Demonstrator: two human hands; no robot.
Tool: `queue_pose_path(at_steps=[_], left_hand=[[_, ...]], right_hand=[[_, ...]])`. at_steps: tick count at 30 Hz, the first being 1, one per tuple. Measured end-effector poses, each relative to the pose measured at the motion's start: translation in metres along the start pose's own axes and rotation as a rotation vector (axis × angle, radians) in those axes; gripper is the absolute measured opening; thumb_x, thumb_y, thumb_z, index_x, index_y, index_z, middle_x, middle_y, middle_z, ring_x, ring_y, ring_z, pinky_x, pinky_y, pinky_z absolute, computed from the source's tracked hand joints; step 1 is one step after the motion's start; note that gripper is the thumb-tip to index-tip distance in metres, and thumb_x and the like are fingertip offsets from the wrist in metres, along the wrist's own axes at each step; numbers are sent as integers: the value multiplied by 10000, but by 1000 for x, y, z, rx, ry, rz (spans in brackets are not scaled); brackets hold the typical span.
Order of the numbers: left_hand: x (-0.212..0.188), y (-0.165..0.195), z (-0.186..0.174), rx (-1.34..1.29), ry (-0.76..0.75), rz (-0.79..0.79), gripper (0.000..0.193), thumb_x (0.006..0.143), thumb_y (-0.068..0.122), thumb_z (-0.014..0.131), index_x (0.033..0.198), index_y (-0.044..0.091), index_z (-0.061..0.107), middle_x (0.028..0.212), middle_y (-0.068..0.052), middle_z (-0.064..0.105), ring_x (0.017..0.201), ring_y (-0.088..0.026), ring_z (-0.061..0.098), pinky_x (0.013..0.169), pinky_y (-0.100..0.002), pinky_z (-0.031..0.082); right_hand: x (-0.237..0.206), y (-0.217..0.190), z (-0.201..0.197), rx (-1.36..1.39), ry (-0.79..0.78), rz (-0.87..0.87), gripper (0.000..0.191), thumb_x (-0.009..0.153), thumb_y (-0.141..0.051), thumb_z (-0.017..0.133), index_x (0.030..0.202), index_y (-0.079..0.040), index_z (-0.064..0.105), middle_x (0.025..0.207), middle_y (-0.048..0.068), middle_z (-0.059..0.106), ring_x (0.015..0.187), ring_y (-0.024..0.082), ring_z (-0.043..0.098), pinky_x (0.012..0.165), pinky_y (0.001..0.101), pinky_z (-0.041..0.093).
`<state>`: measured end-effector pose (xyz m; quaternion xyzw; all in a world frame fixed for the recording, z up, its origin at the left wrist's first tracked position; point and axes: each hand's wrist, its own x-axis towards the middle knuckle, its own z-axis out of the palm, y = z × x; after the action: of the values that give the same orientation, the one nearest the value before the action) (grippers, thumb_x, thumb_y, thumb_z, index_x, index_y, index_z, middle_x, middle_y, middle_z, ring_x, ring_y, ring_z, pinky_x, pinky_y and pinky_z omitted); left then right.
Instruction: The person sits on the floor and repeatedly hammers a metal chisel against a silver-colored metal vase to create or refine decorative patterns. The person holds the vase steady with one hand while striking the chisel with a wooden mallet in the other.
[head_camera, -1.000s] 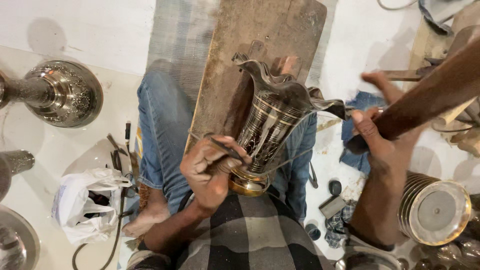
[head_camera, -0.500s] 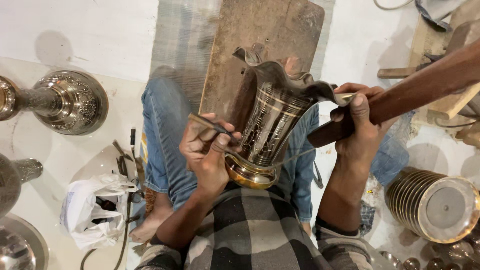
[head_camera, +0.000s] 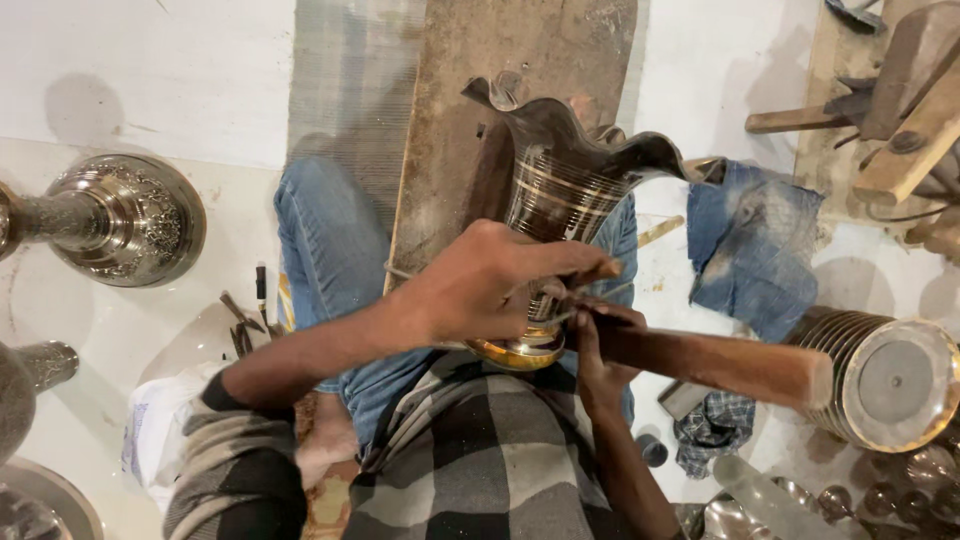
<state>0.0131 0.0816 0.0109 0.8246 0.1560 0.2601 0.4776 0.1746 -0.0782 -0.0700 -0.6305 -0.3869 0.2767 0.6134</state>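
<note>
A tall engraved metal vase (head_camera: 560, 190) with a wavy rim lies tilted on a worn wooden plank (head_camera: 490, 110) across my lap. Its golden base (head_camera: 520, 350) points toward me. My left hand (head_camera: 480, 290) reaches over the lower body of the vase, fingers closed on a thin metal tool (head_camera: 562, 312) pressed against it. My right hand (head_camera: 600, 350) sits just below, at the base, gripping a thick wooden mallet handle (head_camera: 720, 365) that extends to the right. The tool's tip is hidden under my fingers.
An ornate metal vase (head_camera: 120, 215) lies on the white floor at left, with another (head_camera: 30, 380) below it. A ribbed metal piece (head_camera: 880, 375), a blue cloth (head_camera: 755, 240) and wooden hammers (head_camera: 880, 100) are at right. Small tools (head_camera: 245, 320) and a white bag (head_camera: 150, 440) lie by my knee.
My right hand has swung the wooden mallet in from the right down to the vase's base. My left hand has shifted over the vase's lower body with the thin tool.
</note>
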Motion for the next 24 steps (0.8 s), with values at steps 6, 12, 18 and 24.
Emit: queue_pose_path(at_steps=[6, 12, 18, 24], left_hand=[[33, -4, -18, 66, -346, 199, 584, 748, -106, 649, 1258, 173, 700, 867, -49, 790, 541, -116, 685, 457, -280, 544], [51, -5, -27, 72, -373, 501, 452, 758, -72, 664, 1161, 119, 737, 770, -45, 735, 650, -153, 656, 573, -348, 469], [63, 3, -31, -98, -530, 513, 407, 843, -130, 590, 1154, 87, 737, 662, -35, 679, 592, -103, 667, 453, -316, 460], [70, 1, -26, 86, -758, 379, 366, 902, -80, 619, 1200, 110, 716, 646, -49, 678, 591, -128, 672, 458, -337, 507]], right_hand=[[-20, -2, -30, -85, -6, 70, 173, 951, -32, 740, 1058, -25, 605, 994, 121, 727, 759, 134, 687, 701, 255, 571], [-44, 0, -50, -334, -16, 372, 188, 801, -84, 851, 890, 10, 716, 749, 48, 701, 643, 98, 638, 591, 238, 508], [-67, 4, -58, -412, 17, 350, 234, 780, -107, 864, 879, 19, 694, 749, 35, 681, 647, 95, 613, 615, 231, 497], [-85, 2, -57, -238, 285, 114, 244, 902, -81, 793, 1048, -13, 609, 969, 37, 682, 831, 82, 661, 732, 223, 563]])
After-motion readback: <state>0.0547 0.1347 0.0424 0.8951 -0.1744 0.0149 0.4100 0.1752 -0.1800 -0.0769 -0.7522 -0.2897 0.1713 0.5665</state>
